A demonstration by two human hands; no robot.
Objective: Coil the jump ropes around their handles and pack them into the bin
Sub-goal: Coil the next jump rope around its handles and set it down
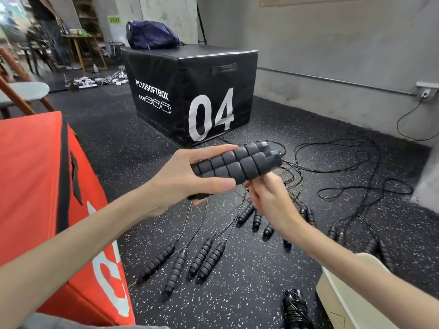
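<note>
Floor: black rubber gym matting w/ white flecks (237, 293); grey concrete wall behind.
Landmark: black plyo box (190, 91), marked "PLYOSOFTBOX" & "04", standing on the floor mid-frame.
Left hand (187, 176): in front of the plyo box, raised off the floor; thumb on top, fingers under, wrapped round a pair of black foam handles (237, 165) held side by side. Handle tips point right, away from the palm.
Right hand (268, 200): just right of & below the handle tips, nearer the camera than the plyo box; fingers curled, pinching a thin black cord (245, 198) right under the handles. Cord drops from there toward the floor.
Loose ropes (344, 167): tangled black cords spread over the floor right of the plyo box.
Spare handles (202, 257): several foam handles lying on the floor in front of the plyo box, below both hands, cords still uncoiled.
Coiled bundle (294, 307): one wound-up rope on the floor, well in front of the plyo box, at bottom edge.
Bin (332, 293): cream-coloured, bottom right corner, touching distance beside the coiled bundle; inside not visible.
Red box (35, 174): big red padded box left of the plyo box, close to camera.
Bag (152, 35): dark blue, sitting on top of the plyo box.
</note>
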